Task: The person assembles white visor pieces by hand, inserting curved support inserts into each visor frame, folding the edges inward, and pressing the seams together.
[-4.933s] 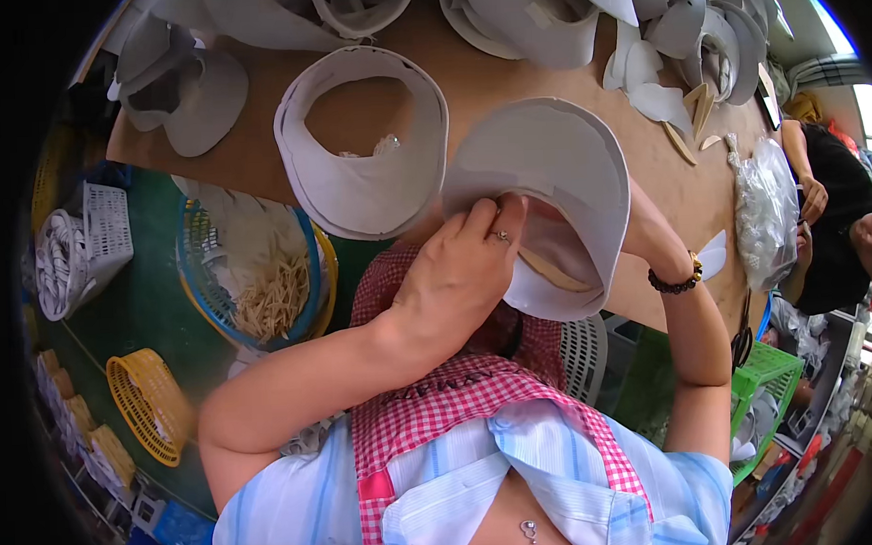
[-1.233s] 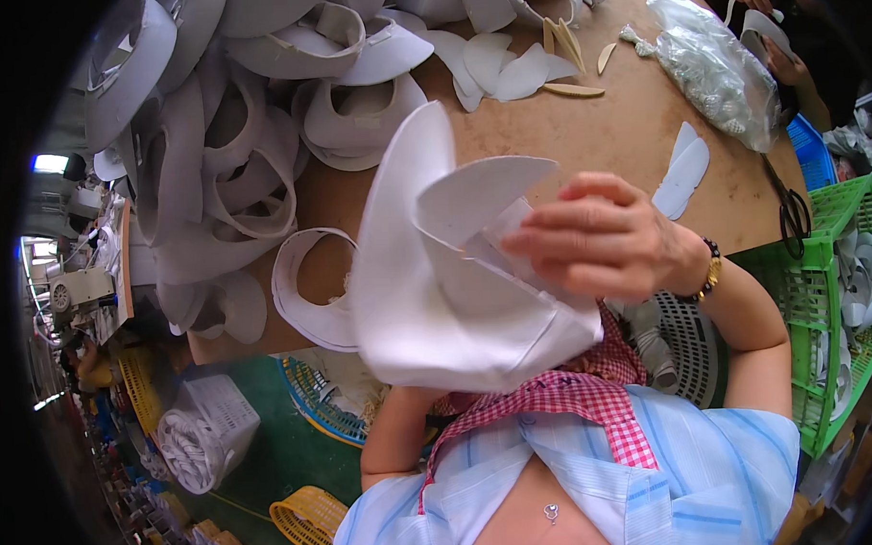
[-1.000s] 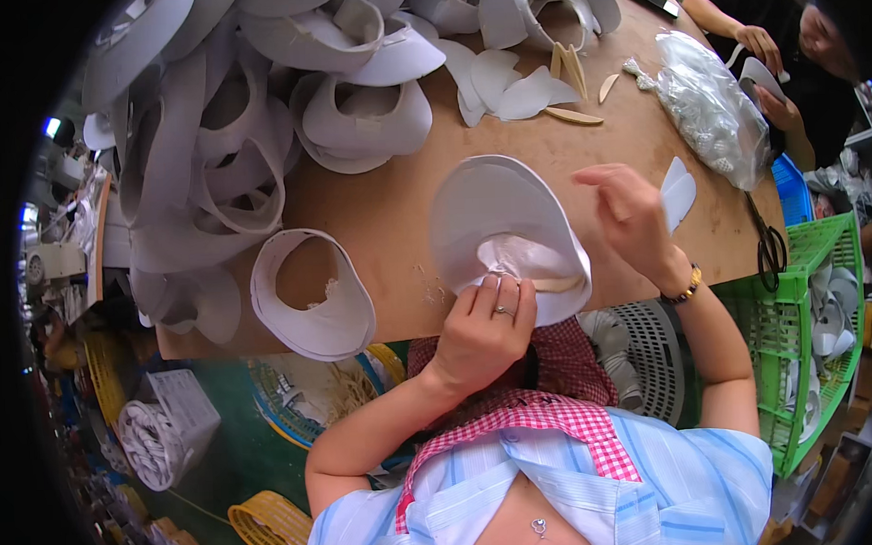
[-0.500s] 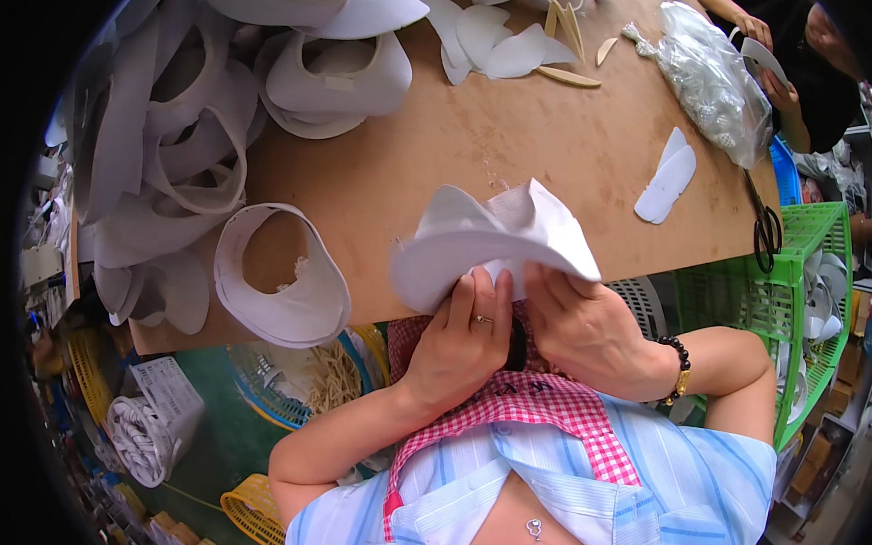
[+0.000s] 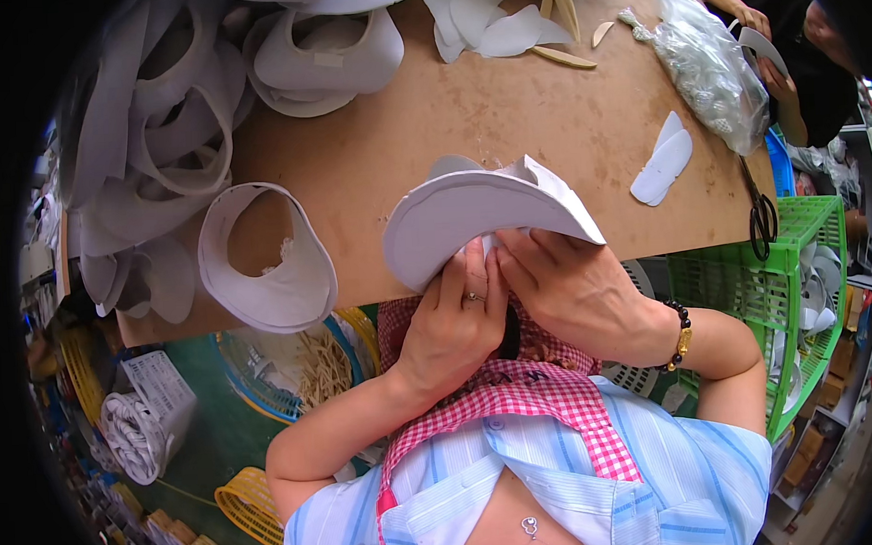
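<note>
Over the table's front edge I hold a white, visor-shaped piece (image 5: pixel 482 208) with a broad curved brim and a folded upper part. My left hand (image 5: pixel 461 310) pinches its lower edge near the middle, thumb hidden behind the fingers. Close beside it, my right hand (image 5: pixel 576 287) has its bent fingers on the same edge; some fingertips are tucked under the piece and out of sight. To the left, a white ring-shaped piece (image 5: pixel 307 291) with one wide side lies by the table edge.
White pieces (image 5: pixel 172 138) are heaped at the left. Flat white cutouts (image 5: pixel 661 169), scissors (image 5: pixel 763 225) and a clear plastic bag (image 5: pixel 712 75) lie on the brown table (image 5: pixel 430 109). A green crate (image 5: pixel 792 289) stands right, a blue basket (image 5: pixel 268 398) below. Another person's hand (image 5: pixel 780 83) is at far right.
The white piece in my hands has tilted, so more of its brim faces me. My right hand has shifted inward, closer to my left fingers. The whole view has shifted slightly.
</note>
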Motion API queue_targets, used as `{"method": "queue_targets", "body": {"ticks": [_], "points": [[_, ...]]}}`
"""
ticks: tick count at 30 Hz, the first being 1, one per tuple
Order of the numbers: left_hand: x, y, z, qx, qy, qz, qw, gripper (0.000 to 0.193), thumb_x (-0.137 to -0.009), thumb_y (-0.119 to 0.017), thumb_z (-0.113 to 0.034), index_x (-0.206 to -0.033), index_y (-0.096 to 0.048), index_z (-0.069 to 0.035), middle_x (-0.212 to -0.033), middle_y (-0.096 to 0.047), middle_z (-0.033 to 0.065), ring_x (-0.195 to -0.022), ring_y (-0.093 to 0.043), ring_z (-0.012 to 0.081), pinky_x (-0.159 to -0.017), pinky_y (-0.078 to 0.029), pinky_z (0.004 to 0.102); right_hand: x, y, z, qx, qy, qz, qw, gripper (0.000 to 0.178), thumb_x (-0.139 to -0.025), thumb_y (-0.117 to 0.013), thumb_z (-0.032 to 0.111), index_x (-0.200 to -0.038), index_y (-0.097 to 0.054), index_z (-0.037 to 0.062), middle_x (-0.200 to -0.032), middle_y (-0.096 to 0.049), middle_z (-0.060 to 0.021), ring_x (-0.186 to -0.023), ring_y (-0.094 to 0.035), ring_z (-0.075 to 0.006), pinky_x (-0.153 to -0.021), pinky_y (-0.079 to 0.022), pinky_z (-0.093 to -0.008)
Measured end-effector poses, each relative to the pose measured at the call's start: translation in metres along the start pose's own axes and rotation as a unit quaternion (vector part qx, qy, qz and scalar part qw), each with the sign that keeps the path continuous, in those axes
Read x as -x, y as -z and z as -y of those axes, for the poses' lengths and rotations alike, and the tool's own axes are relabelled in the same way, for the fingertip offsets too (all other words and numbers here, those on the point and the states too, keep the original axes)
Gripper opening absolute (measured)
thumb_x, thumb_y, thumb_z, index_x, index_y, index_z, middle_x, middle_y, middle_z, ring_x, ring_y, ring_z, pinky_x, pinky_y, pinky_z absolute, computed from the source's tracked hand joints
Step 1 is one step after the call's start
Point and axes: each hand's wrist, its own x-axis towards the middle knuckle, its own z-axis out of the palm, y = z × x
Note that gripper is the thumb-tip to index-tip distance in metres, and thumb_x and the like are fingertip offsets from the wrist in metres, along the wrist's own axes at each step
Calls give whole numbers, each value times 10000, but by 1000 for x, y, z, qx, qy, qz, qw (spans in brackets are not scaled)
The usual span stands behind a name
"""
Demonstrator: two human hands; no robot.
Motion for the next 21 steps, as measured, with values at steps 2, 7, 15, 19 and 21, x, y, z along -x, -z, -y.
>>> {"method": "queue_targets", "body": {"ticks": [2,7,15,19,21], "points": [[0,0,-1,-5,-2,2,1000,383,-701,-590,-52,-1057,-637,79,-1180,-577,256,-920,-581,288,-779,-538,346,-1,0,-1,-1,4,-12,1000,385,-750,-567,129,-1079,-569,-71,-1126,-544,-182,-1012,-541,-273,-866,-464,-346],[-4,3,1,-13,-11,9,1000,387,-703,-578,-53,-1050,-617,115,-1143,-585,250,-938,-589,300,-784,-538,349,-1,-4,-4,-52,-5,-6,999,410,-748,-568,109,-1111,-539,-78,-1081,-548,-194,-977,-552,-286,-871,-458,-379],[-11,-9,-20,-29,77,-10,997,376,-749,-544,-70,-1062,-605,130,-1062,-572,244,-986,-581,322,-817,-534,325,-22,20,-14,-112,-72,53,990,323,-766,-569,33,-1075,-546,-57,-964,-593,-185,-904,-608,-315,-760,-486,-381],[-11,-14,-29,-9,135,0,991,372,-765,-539,-68,-1085,-603,112,-1126,-531,249,-1051,-541,341,-857,-521,347,-44,15,-11,-72,-113,74,988,212,-755,-586,20,-954,-547,-41,-848,-619,-188,-775,-652,-319,-650,-515,-367],[-10,-16,-32,-1,147,-6,989,358,-729,-577,-49,-1059,-616,84,-1129,-527,228,-1049,-538,341,-832,-526,358,-49,8,-15,-88,-116,68,987,171,-732,-606,19,-890,-563,-29,-770,-628,-180,-712,-663,-312,-592,-520,-358]]}}
